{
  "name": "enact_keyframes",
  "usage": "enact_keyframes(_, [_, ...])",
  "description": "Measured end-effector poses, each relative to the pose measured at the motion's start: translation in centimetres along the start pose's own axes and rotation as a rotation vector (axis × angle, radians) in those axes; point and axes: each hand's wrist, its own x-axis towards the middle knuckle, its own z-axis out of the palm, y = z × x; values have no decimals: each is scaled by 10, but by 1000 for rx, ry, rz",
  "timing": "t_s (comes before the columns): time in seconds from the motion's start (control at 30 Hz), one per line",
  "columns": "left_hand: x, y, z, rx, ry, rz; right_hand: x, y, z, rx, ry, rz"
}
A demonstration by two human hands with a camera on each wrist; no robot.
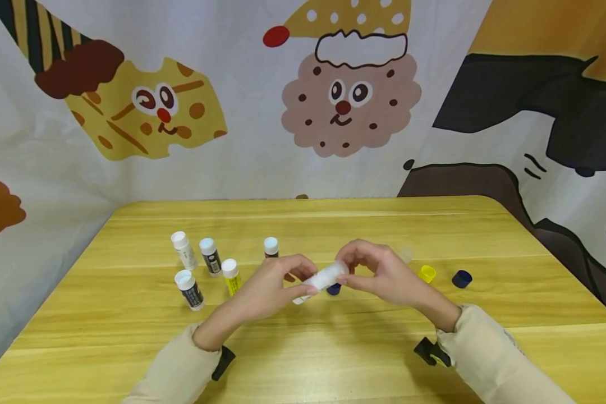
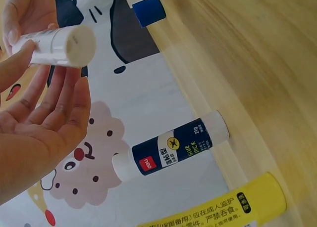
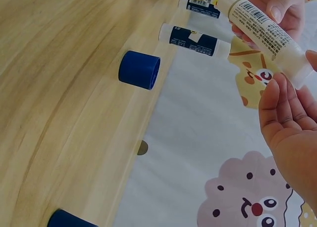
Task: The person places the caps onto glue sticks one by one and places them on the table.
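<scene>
Both hands hold a white glue stick (image 1: 322, 279) tilted above the table. My left hand (image 1: 267, 283) grips its lower body between thumb and fingers; in the left wrist view the thumb lies along the white tube (image 2: 49, 46). My right hand (image 1: 381, 269) pinches the translucent whitish far end between thumb and fingertips. Fine print and a barcode show on the tube's label (image 3: 260, 29) in the right wrist view. Beneath the held stick, partly hidden, lies a dark blue cap (image 1: 334, 289). Whether the pinched end is a separate cap, I cannot tell.
Several glue sticks stand upright at the left: a white one (image 1: 184, 250), dark-labelled ones (image 1: 189, 290) and a yellow one (image 1: 230, 276). Another (image 1: 271, 247) stands behind my left hand. To the right lie a yellow cap (image 1: 427, 274), a dark blue cap (image 1: 462, 279) and a translucent cap (image 1: 406, 255).
</scene>
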Motion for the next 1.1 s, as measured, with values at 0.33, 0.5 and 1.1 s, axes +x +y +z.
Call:
enact_keyframes(0.33, [-3,0,-8,23,37,-40,-1,2,-6,-85,31,45])
enact_keyframes(0.5, [-4,0,-10,27,37,-46,-1,4,-11,-98,31,34])
enact_keyframes(1.1, [-12,-4,-22,72,44,-48,-7,4,-43,-204,68,140])
